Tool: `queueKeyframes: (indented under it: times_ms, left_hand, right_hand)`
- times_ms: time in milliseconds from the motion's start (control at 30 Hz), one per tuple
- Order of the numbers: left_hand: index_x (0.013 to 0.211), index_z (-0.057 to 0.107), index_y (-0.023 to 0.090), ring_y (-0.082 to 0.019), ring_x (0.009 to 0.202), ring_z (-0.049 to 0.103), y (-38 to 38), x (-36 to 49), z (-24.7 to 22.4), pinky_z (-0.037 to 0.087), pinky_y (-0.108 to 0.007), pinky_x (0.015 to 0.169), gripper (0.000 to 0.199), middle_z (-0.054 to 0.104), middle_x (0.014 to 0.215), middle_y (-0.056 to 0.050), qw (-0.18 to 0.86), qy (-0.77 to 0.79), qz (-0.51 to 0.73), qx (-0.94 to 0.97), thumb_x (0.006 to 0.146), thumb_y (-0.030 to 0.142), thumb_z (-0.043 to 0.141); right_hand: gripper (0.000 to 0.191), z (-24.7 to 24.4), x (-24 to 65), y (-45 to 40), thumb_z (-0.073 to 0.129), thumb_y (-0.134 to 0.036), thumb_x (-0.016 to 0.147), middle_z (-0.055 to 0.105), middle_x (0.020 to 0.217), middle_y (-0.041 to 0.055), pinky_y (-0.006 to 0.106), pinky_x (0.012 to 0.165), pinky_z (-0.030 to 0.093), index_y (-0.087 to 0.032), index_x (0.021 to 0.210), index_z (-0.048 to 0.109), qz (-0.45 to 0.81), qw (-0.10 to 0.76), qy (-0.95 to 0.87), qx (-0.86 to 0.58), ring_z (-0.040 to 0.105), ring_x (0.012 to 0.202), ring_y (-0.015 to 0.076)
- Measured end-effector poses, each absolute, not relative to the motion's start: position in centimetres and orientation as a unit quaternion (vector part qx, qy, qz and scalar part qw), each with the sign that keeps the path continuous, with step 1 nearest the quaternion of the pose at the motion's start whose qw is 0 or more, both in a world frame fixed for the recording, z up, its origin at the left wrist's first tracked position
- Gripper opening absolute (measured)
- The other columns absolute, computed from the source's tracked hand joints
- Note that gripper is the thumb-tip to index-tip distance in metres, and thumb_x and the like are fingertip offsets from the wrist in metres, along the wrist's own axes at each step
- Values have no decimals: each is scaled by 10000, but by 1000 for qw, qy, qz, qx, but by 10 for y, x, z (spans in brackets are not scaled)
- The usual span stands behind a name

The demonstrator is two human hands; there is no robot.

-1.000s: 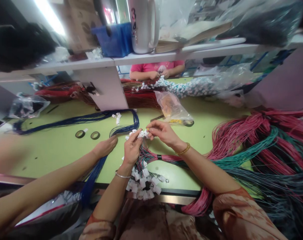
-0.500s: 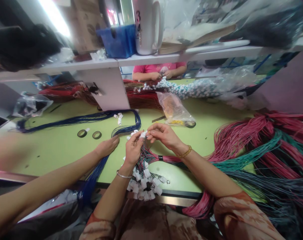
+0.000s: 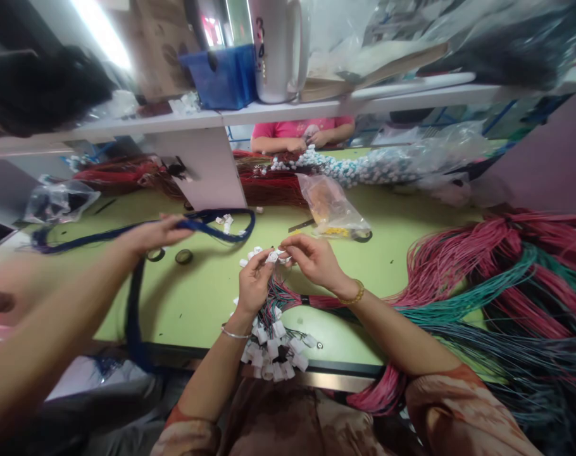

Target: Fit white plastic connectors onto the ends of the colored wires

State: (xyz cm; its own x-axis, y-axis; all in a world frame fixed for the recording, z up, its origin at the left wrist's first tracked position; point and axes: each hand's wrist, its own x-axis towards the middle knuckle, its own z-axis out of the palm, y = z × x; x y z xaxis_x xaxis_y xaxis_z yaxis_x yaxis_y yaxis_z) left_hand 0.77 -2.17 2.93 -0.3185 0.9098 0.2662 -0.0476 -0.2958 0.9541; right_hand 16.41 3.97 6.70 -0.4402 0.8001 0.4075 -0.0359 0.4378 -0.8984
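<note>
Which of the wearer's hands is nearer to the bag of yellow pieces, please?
Right. The right hand is on the near side of the bag, slightly left; the left hand is farther left and farther away.

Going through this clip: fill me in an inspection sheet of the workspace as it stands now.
Surface: green tabletop with a few dark specks.
Job's things: small white connector between the hands; bunched white connectors at the near edge.
Clutter: two tape rolls; plastic bag with yellow pieces.
Hands: left hand pinches the connector; right hand has its fingertips at it, grip unclear.
Cables: pink wires and green wires at right; co-worker's hand holds blue wires.
Surroundings: shelf with blue bin and white mug; person in pink opposite.
</note>
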Motion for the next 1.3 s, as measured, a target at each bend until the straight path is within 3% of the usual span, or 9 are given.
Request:
queueKeyframes:
  times_ms: [100,200,800,1100,1200,1300]
  left_hand:
    - [1055,747,178,-222,1000,702,-22,7,30,543,-368,949,340,756,1067,-102,353,472,653,475,816,420,746]
    - [1070,748,178,-229,1014,698,-22,5,27,540,-375,957,340,753,1089,-107,346,474,645,490,820,407,744]
    - [1072,744,163,-226,1005,709,-25,6,29,576,-361,924,301,755,1081,-114,291,476,633,537,835,345,709]
    - [1056,749,156,-215,946,700,-26,4,26,565,-351,885,282,751,1032,-106,270,494,624,543,836,328,704]
    - [1046,751,157,-212,935,698,-25,5,25,564,-345,872,284,750,1023,-107,259,499,623,544,835,341,704]
    - [1031,748,151,-206,900,702,-25,6,22,569,-338,845,304,751,1011,-108,261,508,637,519,823,370,717]
  right_hand:
    - [143,73,164,36,533,-153,904,697,876,63,333,762,525,-186,909,672,309,477,-788,-237,639,820,180]
    - [177,75,163,33,511,-93,877,675,852,64,321,760,501,-179,898,664,248,485,-812,-211,609,825,182]
    - [45,72,163,28,559,-148,857,641,746,-6,218,598,416,-188,868,577,286,468,-797,-254,526,599,105]
    - [81,69,163,31,495,-139,881,630,717,18,224,602,396,-186,841,547,181,416,-860,-235,539,613,125]
    - [105,67,163,28,475,-149,901,669,757,32,228,605,409,-186,960,553,161,388,-871,-254,583,631,138]
    - [296,65,161,21,464,-136,891,722,893,66,244,634,458,-178,1181,504,162,380,-872,-264,649,698,159]
